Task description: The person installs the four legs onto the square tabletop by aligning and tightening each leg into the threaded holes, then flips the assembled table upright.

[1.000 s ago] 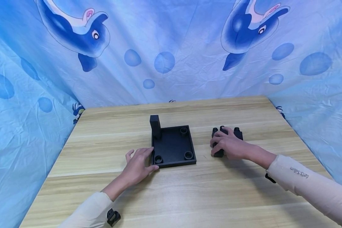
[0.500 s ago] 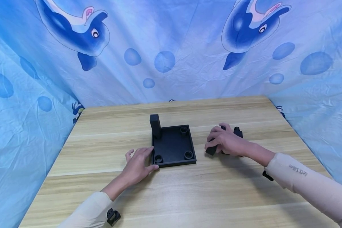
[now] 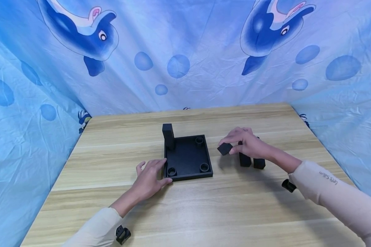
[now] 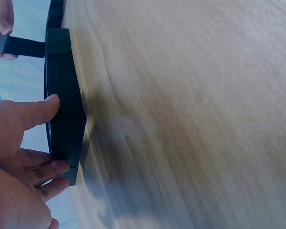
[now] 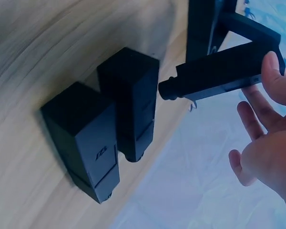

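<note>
A black square tabletop point(image 3: 188, 156) with raised walls lies like a shallow tray, round sockets showing in three corners. One black table leg point(image 3: 168, 137) stands upright in its far-left corner. My left hand point(image 3: 148, 181) rests at the near-left corner; in the left wrist view the thumb lies against the tabletop's wall point(image 4: 64, 138) and other fingers touch farther along. Right of the tabletop, my right hand point(image 3: 248, 144) pinches another table leg point(image 5: 224, 71) between thumb and fingers, lifted and tilted, its round peg showing in the right wrist view.
Two more black table legs, one point(image 3: 245, 160) beside the other point(image 3: 259, 163), lie on the wooden table point(image 3: 185, 212) below my right hand. A blue dolphin-print cloth point(image 3: 204, 89) hangs behind the table and at both sides.
My right hand has taken one leg from the group of three, lifted it and moved slightly left, turning it. The left hand and tabletop have stayed in place.
</note>
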Action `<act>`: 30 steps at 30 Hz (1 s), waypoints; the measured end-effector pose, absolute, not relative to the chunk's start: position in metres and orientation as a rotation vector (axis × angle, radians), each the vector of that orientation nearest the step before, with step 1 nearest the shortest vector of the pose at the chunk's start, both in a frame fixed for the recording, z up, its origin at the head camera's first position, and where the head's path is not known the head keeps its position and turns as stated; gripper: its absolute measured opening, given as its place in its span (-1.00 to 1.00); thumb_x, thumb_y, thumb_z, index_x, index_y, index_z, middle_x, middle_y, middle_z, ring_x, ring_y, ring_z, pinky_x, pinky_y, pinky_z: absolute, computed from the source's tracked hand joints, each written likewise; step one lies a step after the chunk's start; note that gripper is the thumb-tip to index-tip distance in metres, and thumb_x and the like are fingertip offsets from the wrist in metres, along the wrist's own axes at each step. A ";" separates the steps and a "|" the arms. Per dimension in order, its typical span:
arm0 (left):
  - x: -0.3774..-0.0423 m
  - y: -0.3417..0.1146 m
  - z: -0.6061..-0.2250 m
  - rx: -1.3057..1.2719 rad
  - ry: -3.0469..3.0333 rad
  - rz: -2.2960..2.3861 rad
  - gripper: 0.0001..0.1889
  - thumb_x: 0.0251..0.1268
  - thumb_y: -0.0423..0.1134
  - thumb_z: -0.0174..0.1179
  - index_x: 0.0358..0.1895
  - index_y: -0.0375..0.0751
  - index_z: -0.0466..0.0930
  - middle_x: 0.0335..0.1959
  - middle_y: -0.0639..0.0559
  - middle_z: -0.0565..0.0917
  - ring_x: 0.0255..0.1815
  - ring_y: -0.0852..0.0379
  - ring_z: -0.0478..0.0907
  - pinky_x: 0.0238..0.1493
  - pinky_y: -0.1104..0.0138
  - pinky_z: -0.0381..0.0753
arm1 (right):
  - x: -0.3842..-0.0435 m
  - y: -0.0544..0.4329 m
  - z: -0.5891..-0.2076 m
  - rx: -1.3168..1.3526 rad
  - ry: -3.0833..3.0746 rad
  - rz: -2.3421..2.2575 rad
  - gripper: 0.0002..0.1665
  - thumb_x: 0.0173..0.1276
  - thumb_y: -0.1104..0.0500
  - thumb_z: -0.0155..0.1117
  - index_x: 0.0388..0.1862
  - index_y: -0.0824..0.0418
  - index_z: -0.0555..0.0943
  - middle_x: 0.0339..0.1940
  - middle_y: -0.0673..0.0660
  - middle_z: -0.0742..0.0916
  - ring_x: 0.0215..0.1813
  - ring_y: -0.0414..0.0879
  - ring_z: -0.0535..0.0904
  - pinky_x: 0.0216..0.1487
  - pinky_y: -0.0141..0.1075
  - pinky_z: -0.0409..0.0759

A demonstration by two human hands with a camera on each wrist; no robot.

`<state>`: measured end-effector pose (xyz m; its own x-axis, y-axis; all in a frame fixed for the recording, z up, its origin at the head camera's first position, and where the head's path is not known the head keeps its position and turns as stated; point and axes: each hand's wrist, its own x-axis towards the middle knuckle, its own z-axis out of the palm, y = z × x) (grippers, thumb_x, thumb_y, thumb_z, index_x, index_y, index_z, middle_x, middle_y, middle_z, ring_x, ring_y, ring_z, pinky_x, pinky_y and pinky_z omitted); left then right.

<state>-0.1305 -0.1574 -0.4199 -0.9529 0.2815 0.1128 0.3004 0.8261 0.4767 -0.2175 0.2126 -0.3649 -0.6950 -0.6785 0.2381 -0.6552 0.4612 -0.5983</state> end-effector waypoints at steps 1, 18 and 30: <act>-0.131 -0.157 -0.420 -0.474 -2.966 -0.783 -0.23 0.02 -0.07 0.46 0.31 -0.32 0.41 0.22 -0.17 0.52 0.30 -0.11 0.35 0.28 -0.18 -0.17 | -0.218 0.212 -0.363 -1.168 2.636 -1.101 -0.52 0.08 0.33 0.45 0.03 0.06 0.70 -0.07 -0.02 0.72 0.06 -0.01 0.45 0.10 0.06 0.12; -0.131 -0.158 -0.419 -0.466 -2.975 -0.791 -0.23 0.03 -0.06 0.46 0.32 -0.32 0.40 0.23 -0.17 0.52 0.30 -0.11 0.34 0.29 -0.16 -0.16 | -0.233 0.208 -0.342 -0.622 2.465 -1.453 -0.46 0.27 0.11 0.37 0.25 0.07 0.56 0.28 0.12 0.57 0.46 0.06 0.23 0.37 0.18 0.10; -0.131 -0.158 -0.420 -0.468 -2.974 -0.806 -0.23 0.03 -0.07 0.46 0.32 -0.32 0.40 0.23 -0.16 0.51 0.30 -0.10 0.34 0.29 -0.16 -0.17 | -0.241 0.196 -0.335 -0.585 2.464 -1.548 -0.49 0.26 0.08 0.38 0.22 -0.08 0.59 0.21 0.03 0.61 0.40 -0.02 0.32 0.32 0.11 0.23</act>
<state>-0.1311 -0.1577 -0.4197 -0.9546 0.2803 0.1011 0.2930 0.8212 0.4897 -0.2409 0.1960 -0.3351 -0.9079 -0.4147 0.0615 -0.2353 0.3827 -0.8934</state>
